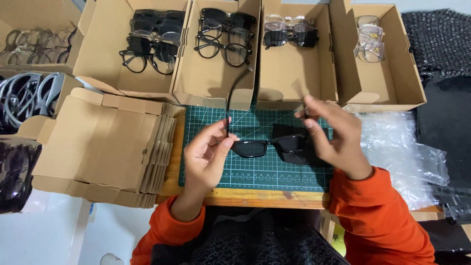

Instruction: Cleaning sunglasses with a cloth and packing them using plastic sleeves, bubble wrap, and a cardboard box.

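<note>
Both hands hold black sunglasses (272, 146) above the green cutting mat (255, 172): left hand (208, 154) pinches one hinge, its temple raised; right hand (331, 140) curls around the other end. Twisting may strain a hinge. Four open cardboard boxes (294, 59) behind hold stacked dark and clear frames.

Four open cardboard boxes stand in a row at the back: the first box (105, 59) holds about four dark-framed pairs of glasses, the second box (208, 81) about three black-framed pairs, the third box (294, 73) two pairs, one clear and one dark, and the fourth box (392, 73) about two clear pairs. One green cutting mat (255, 174) lies on the surface, with one stack of flat cardboard blanks (105, 147) beside it. Two hands hold one pair of black sunglasses (274, 146).
</note>
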